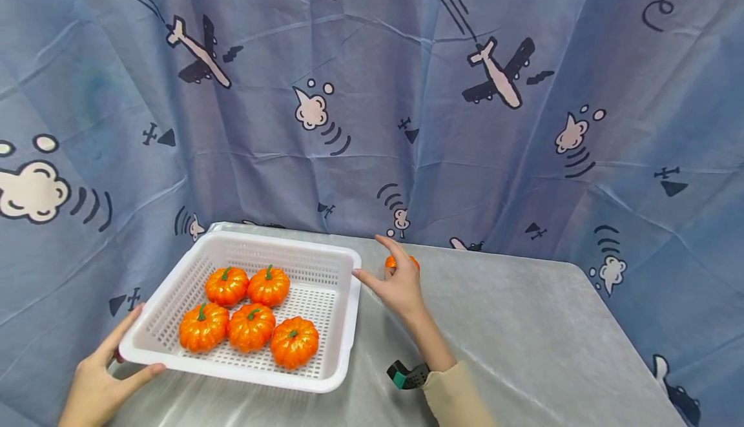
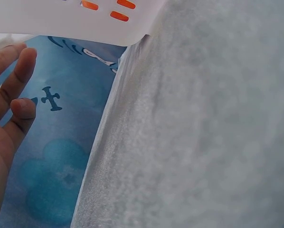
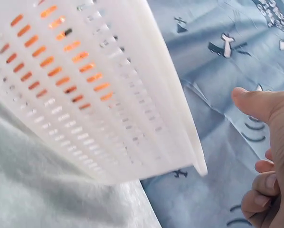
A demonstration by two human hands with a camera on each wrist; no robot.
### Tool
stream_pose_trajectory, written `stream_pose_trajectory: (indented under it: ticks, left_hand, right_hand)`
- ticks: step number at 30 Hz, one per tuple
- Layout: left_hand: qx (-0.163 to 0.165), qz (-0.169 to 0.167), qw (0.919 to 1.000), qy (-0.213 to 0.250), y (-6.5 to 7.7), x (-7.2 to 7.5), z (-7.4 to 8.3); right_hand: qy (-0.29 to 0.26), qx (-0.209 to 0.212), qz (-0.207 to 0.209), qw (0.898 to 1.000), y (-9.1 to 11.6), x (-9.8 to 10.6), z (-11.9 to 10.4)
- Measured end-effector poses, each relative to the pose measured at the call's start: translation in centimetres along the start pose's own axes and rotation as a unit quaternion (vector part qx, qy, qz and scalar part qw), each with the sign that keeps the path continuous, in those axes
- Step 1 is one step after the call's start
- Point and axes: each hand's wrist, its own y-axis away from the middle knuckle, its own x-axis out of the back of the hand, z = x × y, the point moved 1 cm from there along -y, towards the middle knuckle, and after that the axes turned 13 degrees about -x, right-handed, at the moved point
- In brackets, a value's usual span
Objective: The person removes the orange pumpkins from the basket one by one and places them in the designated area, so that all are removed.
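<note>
A white perforated plastic basket (image 1: 347,323) holds several shiny orange pumpkins (image 1: 251,327) with green stems. My left hand (image 1: 104,375) is at its near left corner, thumb and index finger spread, tips right at the rim. In the left wrist view the other fingers (image 2: 23,71) are loosely bent beside the basket. Off the basket's right side, my right hand (image 1: 401,285) has its thumb and index finger spread wide, thumb tip near the rim. Its other fingers (image 3: 263,187) look loosely bent in the right wrist view. Another orange pumpkin (image 1: 415,263) is partly hidden behind this hand.
A grey cloth-like cover (image 1: 523,336) lies over the table, whose edge slants down at the right. Behind it hangs a blue curtain (image 1: 372,123) printed with planes and clouds. A black and green device (image 1: 407,375) is at the right wrist.
</note>
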Motion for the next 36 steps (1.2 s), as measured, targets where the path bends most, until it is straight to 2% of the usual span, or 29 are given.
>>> stream_pose_trajectory:
  ticks: [9, 20, 28, 36]
  left_hand:
    - [0.009, -0.005, 0.9999, 0.002, 0.1, -0.1, -0.3]
    - [0.016, -0.010, 0.9998, -0.001, 0.1, 0.0, -0.5]
    - [0.019, -0.008, 0.9998, -0.004, 0.4, 0.0, -0.6]
    - [0.028, -0.012, 0.9995, -0.002, 0.4, -0.1, -0.7]
  right_hand:
    - [0.063, 0.032, -0.062, 0.996, -1.2, -2.2, -2.7]
    - [0.084, 0.037, -0.119, 0.989, -3.3, -5.2, -5.2]
    - [0.098, 0.007, -0.159, 0.982, -4.2, -7.5, -6.5]
    - [0.082, -0.040, -0.171, 0.981, -4.8, -10.0, -7.8]
